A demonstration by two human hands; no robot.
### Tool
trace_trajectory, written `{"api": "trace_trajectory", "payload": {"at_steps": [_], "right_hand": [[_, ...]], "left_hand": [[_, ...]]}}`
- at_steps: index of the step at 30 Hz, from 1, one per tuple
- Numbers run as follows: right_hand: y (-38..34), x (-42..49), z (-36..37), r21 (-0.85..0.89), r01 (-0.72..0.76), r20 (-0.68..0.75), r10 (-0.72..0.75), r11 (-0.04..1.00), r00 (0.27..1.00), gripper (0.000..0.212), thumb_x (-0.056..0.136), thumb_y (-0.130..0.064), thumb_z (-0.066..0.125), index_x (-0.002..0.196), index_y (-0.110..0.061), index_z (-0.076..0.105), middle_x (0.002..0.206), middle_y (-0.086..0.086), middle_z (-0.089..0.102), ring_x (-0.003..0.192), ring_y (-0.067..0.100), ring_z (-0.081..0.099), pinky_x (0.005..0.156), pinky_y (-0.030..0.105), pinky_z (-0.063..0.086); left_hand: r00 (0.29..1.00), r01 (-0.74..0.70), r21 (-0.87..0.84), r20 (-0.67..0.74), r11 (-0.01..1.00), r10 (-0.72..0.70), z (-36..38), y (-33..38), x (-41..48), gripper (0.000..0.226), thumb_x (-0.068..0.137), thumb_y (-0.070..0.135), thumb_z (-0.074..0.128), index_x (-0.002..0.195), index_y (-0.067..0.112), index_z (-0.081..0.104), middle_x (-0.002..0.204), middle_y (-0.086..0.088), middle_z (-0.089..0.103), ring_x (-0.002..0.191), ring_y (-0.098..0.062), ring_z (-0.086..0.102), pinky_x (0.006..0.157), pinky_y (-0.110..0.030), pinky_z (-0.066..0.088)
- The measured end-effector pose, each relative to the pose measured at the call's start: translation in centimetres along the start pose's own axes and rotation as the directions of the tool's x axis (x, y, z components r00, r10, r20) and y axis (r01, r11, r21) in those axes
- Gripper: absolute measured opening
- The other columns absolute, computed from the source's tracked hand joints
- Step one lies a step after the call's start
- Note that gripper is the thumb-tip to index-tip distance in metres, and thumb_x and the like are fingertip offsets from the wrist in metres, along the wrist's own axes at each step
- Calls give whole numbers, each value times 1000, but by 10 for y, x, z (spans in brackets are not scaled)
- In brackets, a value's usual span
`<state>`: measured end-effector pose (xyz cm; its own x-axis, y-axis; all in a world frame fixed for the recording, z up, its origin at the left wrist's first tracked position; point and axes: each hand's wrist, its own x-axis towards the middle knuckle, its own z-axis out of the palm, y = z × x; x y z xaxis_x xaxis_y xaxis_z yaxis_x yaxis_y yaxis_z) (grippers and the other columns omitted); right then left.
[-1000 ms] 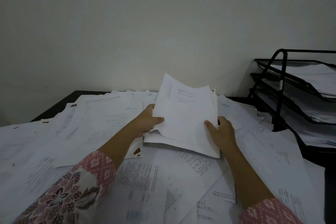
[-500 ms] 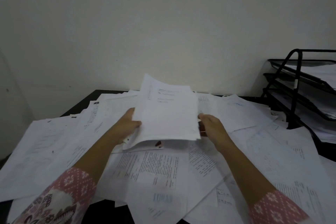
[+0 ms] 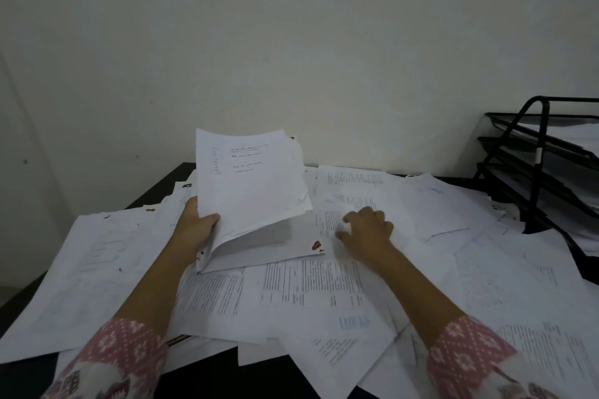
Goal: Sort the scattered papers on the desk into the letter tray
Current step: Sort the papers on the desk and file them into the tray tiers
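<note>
Head view, largest first?
– Pale wall (image 3: 291,42) across the back, then dark bench (image 3: 162,186), nearly buried under scattered papers (image 3: 311,285) overlapping at all angles.

And the letter tray?
– Black wire letter tray (image 3: 534,152), far right on the bench, stacked tiers, sheets already lying in them.

Anything lifted?
– Thick stack of papers (image 3: 252,185), raised left of centre, tilted up toward the wall, lower sheets sagging onto the loose ones beneath.

Held how?
– Left grip (image 3: 197,227) clamped on the stack's near left edge, thumb on top, fingers hidden underneath.

Right side?
– Right grip (image 3: 366,230) near the stack, apart from it, knuckles up, fingers curled down onto a printed sheet (image 3: 327,220); pinching or only resting, cannot tell.

Smallest?
– Pink patterned sleeves (image 3: 123,356) on both forearms, bottom corners.
</note>
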<state>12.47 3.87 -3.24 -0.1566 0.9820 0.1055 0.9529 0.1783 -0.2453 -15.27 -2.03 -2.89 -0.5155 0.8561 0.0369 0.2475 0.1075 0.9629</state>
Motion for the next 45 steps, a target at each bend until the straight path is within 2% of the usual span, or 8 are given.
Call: {"api": "trace_trajectory", "payload": {"at_steps": [4,10,16,23,27,36,41,45], "right_hand": [[-42,-6,12,268,15,-15,-11,963,1000,45,85,-57,56,72,-15,48,83,6,47,86,20,47,62,27,37],[-57,-5,11,523,-112,144,41,845,989,15,82,-4,68,89,-4,55,94,10,57,97,25,60,82,36,54],[-9,-7,-23,137,-225,304,175,965,936,31,80,-11,68,65,-11,42,65,5,47,56,16,47,50,23,40],[-1,-14,-8,-70,-199,246,210,978,946,60,69,-64,69,71,-12,38,90,7,61,90,19,49,67,26,40],[-12,-8,-11,16,-326,449,285,945,847,55,74,-47,75,96,-6,44,73,6,60,62,14,55,63,24,45],[-21,-15,-7,-22,-328,327,317,944,890,44,77,-38,75,79,-10,41,120,9,59,115,23,54,98,31,45],[-11,-18,-16,63,-306,315,272,950,909,34,86,-9,65,67,-10,36,72,8,51,63,16,53,52,21,44],[1,-32,-36,65,-309,436,251,949,864,25,86,-11,66,97,1,48,73,9,51,72,22,57,59,27,45]], "left_hand": [[1000,-13,-24,-27,1000,13,1,-2,-1,51,95,6,50,142,10,31,141,-11,43,127,-31,41,101,-39,35],[998,-20,-25,-52,999,19,-5,-10,-3,52,96,11,51,143,12,30,141,-11,42,127,-32,41,102,-44,36],[999,-22,-13,-35,1000,21,-2,-11,-2,51,96,13,50,142,13,30,141,-10,42,127,-32,41,101,-44,36],[1000,-14,-8,3,1000,14,1,-13,-6,51,95,12,51,142,15,32,141,-9,42,126,-30,41,102,-42,35],[1000,-27,10,5,1000,27,0,-12,-10,50,95,11,51,142,14,33,141,-9,43,126,-29,42,102,-40,35],[1000,-27,58,2,998,27,4,-8,-18,52,95,12,51,143,13,30,144,-9,39,130,-31,38,105,-44,33],[999,-33,62,7,998,33,6,-7,-21,53,96,13,51,144,13,29,146,-9,38,131,-30,36,105,-42,32],[999,-45,66,19,997,44,11,-3,-21,52,96,12,50,144,13,29,145,-9,39,131,-30,37,103,-41,33]]}}
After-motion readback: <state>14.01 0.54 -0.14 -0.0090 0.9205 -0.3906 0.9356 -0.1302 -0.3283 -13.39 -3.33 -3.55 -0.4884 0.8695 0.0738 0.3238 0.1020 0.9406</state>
